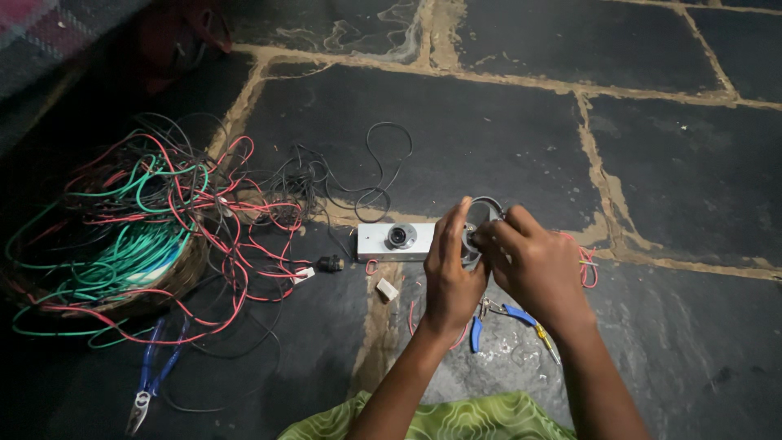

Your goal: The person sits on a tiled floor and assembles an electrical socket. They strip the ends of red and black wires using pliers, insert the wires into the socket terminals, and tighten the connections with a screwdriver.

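Here, in the head view, your left hand and right hand meet over the right end of the long white switch box on the dark stone floor, both pinched shut around a small round fitting with a black wire looping off its far side. Keep the left hand bracing the fitting square to the box while the right fingers work, and mind the loop; the blue-handled cutters lie just near of your wrists, the wire tangle well left.
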